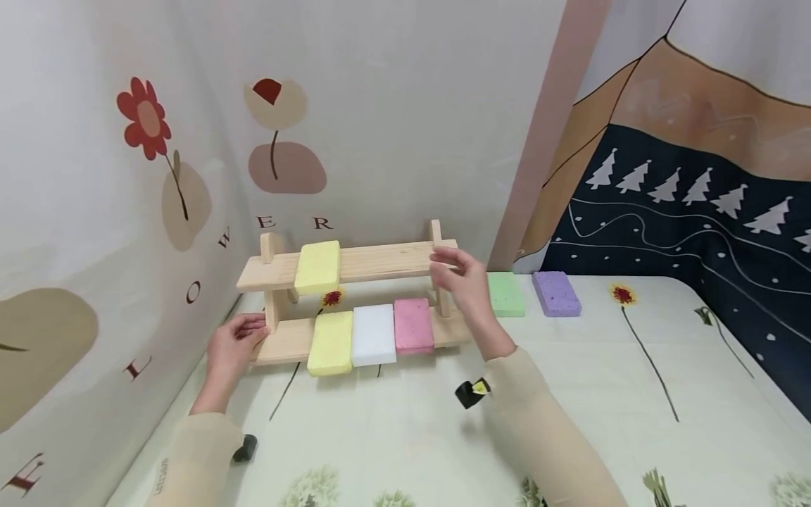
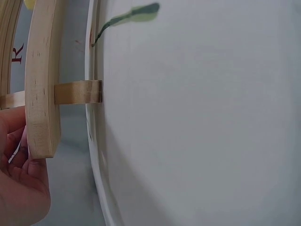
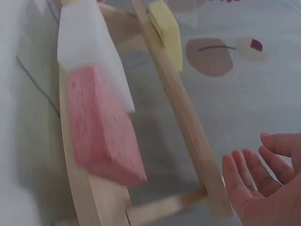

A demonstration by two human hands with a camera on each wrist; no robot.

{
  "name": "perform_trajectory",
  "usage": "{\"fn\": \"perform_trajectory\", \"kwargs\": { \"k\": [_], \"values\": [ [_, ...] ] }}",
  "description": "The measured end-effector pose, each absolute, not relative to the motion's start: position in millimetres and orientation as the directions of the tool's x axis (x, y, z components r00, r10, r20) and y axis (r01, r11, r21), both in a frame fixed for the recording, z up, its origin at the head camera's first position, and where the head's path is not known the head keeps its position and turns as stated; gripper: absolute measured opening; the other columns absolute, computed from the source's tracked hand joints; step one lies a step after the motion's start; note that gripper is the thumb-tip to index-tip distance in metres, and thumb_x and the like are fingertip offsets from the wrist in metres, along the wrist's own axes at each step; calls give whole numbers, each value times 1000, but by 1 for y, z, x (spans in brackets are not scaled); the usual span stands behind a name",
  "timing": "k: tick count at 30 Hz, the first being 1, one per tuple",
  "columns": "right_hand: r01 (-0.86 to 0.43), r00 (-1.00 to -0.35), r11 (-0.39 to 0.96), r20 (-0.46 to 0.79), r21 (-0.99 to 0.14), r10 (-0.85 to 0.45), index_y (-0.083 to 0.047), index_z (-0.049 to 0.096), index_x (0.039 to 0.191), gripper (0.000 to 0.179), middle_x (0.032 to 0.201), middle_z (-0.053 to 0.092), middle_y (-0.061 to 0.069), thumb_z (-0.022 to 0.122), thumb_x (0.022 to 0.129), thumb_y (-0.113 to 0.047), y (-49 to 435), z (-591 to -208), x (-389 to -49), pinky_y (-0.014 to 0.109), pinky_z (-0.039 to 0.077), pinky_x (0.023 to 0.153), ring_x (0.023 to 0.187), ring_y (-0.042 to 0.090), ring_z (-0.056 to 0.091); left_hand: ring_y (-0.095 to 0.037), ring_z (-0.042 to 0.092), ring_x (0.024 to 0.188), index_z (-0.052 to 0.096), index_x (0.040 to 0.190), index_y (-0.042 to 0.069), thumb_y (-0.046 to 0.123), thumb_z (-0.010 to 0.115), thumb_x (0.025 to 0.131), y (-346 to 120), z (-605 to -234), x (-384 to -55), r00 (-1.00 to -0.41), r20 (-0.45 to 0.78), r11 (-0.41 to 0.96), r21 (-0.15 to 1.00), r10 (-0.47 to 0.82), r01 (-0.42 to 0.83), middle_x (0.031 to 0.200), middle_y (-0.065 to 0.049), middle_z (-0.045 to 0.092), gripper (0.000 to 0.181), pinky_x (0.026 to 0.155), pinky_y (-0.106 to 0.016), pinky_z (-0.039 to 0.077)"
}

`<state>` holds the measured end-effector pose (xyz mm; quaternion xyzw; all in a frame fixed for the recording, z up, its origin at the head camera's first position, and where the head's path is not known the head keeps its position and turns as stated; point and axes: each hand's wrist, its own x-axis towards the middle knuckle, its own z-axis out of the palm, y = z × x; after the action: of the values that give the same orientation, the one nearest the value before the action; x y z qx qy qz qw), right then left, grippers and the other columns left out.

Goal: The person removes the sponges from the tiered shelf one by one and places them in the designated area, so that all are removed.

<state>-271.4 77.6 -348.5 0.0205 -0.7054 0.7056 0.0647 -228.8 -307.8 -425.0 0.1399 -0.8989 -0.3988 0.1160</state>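
A two-tier wooden shelf (image 1: 380, 260) stands near the back curtain. On its upper board lies a yellow sponge block (image 1: 319, 267). The lower board carries another yellow block (image 1: 331, 345), a white block (image 1: 374, 334) and a pink block (image 1: 414, 326), side by side. My left hand (image 1: 233, 348) grips the left end of the lower board; in the left wrist view its thumb and fingers lie on opposite sides of the wood. Beside the upper board's right end is my right hand (image 1: 465, 285), its fingers loosely bent and nothing held, as the right wrist view shows.
A green block (image 1: 505, 294) and a purple block (image 1: 557, 294) lie on the tablecloth to the right of the shelf. Patterned curtains (image 1: 405, 127) rise behind and on the left. A dark curtain with white trees (image 1: 697, 211) borders the table at right.
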Motion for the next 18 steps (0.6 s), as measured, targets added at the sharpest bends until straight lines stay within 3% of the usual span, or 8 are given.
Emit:
{"fn": "perform_trajectory", "kwargs": {
  "k": [9,18],
  "values": [
    [-148,-988,-34,149,-988,-24,-4,64,127,34,125,68,16,67,93,-4,31,-352,-268,31,59,86,107,25,68,7,50,82,65,125,6,21,64,99,-308,-425,-228,-937,96,641,753,-336,-152,121,-16,68,31,72,-13,42],
    [-169,-982,-37,171,-985,-82,-1,63,128,36,125,68,18,67,93,-4,3,-355,-267,31,59,85,106,30,70,-1,53,86,66,125,6,23,64,98,-309,-424,-228,-933,98,656,736,-345,-165,119,-16,69,31,72,-16,42]
  ]
}}
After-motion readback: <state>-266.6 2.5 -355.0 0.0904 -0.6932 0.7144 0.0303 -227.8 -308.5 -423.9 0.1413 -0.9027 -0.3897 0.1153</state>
